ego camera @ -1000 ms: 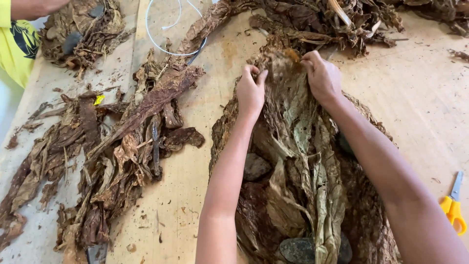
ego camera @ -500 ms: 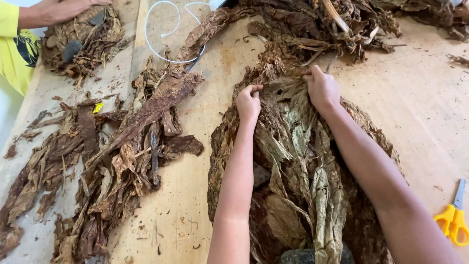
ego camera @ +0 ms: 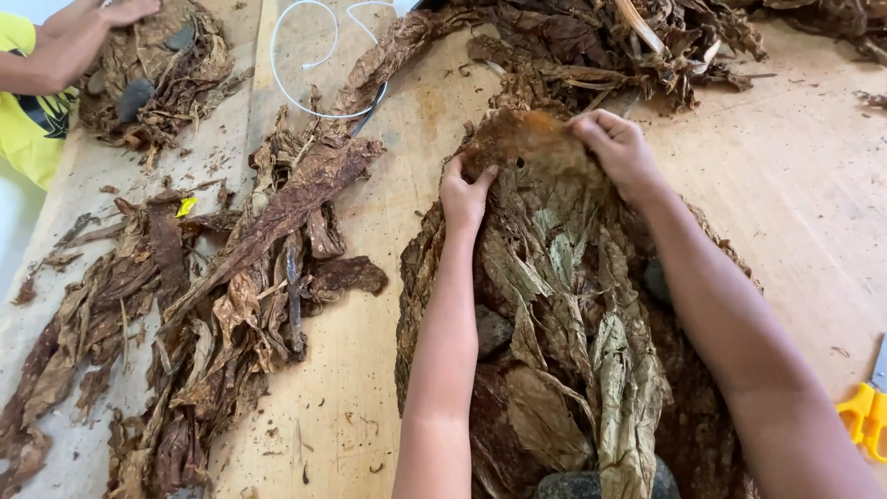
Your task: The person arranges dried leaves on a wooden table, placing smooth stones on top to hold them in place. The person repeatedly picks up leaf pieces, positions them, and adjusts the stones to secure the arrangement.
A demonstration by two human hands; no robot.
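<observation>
Fingers of the left hand (ego camera: 465, 189) and right hand (ego camera: 617, 148) pinch the far end of a dried brown leaf (ego camera: 525, 140), lifting it off the stacked leaf pile (ego camera: 564, 351) on the wooden bench (ego camera: 785, 185). Yellow scissors (ego camera: 867, 416) lie near the right edge.

Two bare forearms reach into view from the lower edge, no sleeves visible on either. The left hand (ego camera: 465, 194) and right hand (ego camera: 617, 148) wear no gloves, rings, watch or bracelets. Fingers are slim, nails short and unpainted. No clothing of the wearer shows.
</observation>
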